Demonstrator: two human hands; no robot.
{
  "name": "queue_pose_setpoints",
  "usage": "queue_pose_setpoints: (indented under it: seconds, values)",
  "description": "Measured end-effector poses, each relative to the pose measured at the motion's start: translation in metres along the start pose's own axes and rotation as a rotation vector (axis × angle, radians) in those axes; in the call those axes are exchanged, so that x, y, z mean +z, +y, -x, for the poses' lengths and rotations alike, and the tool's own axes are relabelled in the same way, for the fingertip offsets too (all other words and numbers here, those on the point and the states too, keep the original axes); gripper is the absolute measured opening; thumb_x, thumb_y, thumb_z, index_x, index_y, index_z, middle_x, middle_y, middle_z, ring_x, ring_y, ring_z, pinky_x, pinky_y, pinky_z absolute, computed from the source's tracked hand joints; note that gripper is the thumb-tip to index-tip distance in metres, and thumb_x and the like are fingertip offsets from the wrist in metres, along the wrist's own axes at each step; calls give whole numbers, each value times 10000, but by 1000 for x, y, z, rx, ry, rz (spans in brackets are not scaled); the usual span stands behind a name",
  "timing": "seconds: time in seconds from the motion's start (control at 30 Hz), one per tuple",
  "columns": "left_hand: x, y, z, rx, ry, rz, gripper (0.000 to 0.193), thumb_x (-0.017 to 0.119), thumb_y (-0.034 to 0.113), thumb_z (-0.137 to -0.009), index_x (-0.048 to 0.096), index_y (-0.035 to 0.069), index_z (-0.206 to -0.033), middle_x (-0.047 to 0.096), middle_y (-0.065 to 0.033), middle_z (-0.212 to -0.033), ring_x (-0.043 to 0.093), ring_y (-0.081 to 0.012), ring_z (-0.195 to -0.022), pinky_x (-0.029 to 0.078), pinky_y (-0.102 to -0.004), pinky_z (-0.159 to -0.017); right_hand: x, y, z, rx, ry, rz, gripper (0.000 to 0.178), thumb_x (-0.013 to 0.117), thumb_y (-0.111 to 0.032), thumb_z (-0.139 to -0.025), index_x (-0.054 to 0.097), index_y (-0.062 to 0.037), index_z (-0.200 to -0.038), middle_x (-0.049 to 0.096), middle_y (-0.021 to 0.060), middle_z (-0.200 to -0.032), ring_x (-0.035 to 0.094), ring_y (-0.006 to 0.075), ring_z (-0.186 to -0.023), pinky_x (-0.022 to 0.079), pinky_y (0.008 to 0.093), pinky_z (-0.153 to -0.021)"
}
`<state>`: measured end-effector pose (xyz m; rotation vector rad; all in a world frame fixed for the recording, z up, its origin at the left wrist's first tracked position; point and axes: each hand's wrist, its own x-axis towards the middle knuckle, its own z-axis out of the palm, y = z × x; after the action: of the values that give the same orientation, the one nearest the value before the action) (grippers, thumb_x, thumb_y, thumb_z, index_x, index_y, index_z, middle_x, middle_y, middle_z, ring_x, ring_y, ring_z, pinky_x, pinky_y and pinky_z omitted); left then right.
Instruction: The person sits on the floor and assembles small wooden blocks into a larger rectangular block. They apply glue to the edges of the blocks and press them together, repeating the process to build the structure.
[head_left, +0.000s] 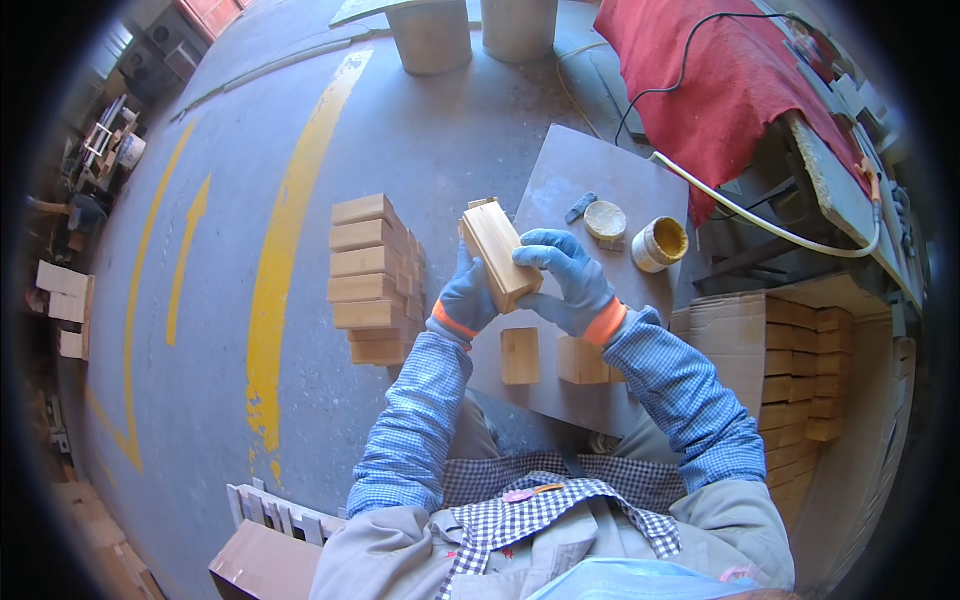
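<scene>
Above the grey work board (560, 170), I hold a small wooden box (495, 245) tilted between my two hands. My left hand (468, 292), in a blue glove with an orange cuff, is wrapped round its left side and lower end. The gloved fingers of my right hand (575, 280) are bent against its right side and near end. Two more pale wooden boxes, one upright (520, 356) and one beside it (583, 360), stand on the board just below my hands. An open tub of yellow paste (660, 244), a round lid (605, 221) and a blue-grey piece (580, 207) lie farther back.
Left of the board rises a stack of wooden boxes (362, 262). A cardboard carton (735, 335) at right holds more boxes (800, 365). Behind it, a bench with red cloth (690, 80) carries cables and a pale hose (770, 232). A carton (265, 560) sits at lower left.
</scene>
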<state>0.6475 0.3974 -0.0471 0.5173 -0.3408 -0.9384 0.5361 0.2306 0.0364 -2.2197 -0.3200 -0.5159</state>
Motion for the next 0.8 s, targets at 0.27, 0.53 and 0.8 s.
queue_pose_setpoints:
  seconds: [0.27,0.53,0.8]
  values:
    - [-12,-10,4,-47,77,344,717,636,488,-956,396,89,-1501,582,-160,-1345,610,-300,-1207,542,-489,-1022,-18,-18,6,102,28,-132,531,827,-82,-784,606,-88,-1267,604,136,-1246,653,268,-1086,560,352,-933]
    - [-49,-13,5,-13,285,349,660,622,509,-958,477,87,-1445,618,-174,-1277,623,-346,-1144,504,-542,-1011,-83,46,132,718,692,-3,195,726,-79,-904,704,-33,-1092,716,54,-1025,679,103,-867,570,265,-778]
    - [-32,-7,3,37,216,303,671,612,562,-950,492,70,-1389,630,-188,-1182,663,-330,-1036,584,-507,-870,-78,82,198,709,251,380,260,753,-203,-847,717,-102,-1084,703,128,-1020,669,305,-981,531,400,-881]
